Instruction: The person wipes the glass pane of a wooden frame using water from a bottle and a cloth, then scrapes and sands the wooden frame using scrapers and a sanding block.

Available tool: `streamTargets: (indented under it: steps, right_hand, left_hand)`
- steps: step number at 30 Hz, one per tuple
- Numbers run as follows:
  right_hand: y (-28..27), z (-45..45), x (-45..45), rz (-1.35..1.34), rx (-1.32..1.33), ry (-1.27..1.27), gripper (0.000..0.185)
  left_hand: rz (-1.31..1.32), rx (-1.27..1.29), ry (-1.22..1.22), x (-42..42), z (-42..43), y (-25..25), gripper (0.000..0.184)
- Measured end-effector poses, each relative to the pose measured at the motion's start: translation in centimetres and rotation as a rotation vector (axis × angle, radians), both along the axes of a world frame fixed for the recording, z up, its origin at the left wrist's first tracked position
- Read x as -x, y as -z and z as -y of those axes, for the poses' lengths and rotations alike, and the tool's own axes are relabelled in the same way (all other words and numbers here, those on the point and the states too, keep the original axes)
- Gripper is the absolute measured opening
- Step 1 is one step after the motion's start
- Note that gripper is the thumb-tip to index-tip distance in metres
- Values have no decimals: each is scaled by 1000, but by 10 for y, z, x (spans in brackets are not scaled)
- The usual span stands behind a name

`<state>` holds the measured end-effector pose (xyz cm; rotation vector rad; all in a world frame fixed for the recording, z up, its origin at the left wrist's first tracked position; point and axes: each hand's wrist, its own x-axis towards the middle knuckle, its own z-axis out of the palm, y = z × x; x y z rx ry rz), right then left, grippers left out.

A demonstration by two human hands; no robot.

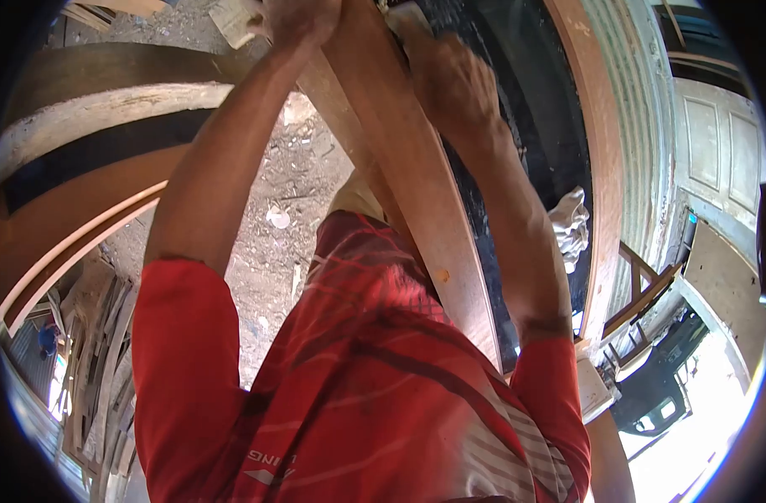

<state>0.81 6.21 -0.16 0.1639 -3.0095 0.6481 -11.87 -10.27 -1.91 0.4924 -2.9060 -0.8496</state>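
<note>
A long reddish-brown wooden plank [416, 159] runs from the top of the view down to the right side of my body. My left hand [303, 21] is at the plank's left edge, partly cut off by the top of the view. Its fingers look curled, but what they hold is hidden. On the plank's other side, my right hand [454, 88] is closed with the knuckles up. A blurred pale thing [410, 21] shows by its fingers, too unclear to name.
A black panel [534, 101] with a wooden border [605, 168] lies to the right, a crumpled white cloth [571, 226] on it. Curved timbers [106, 121] and stacked wood strips [106, 360] are at left. Shavings litter the dirt ground [274, 218].
</note>
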Motion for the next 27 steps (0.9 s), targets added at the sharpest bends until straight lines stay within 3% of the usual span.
streamTargets:
  steps: [3, 11, 14, 18, 21, 27]
  right_hand:
    - [19, 3, 36, -91, 15, -45, 27]
    - [6, -2, 16, -35, 34, -28, 30]
    - [2, -9, 15, -61, 12, -45, 27]
    - [0, 0, 6, -67, -30, 14, 24]
    - [5, -1, 23, -106, -19, -64, 25]
    - [-13, -3, 17, 12, -78, -38, 24]
  left_hand:
    - [-58, -51, 16, 14, 9, 39, 87]
    - [39, -8, 6, 3, 1, -1, 89]
    - [-19, -35, 32, 12, 11, 29, 90]
    - [7, 16, 42, 5, 5, 9, 91]
    - [-78, 12, 44, 11, 16, 40, 93]
    - [-162, -37, 24, 21, 19, 45, 95]
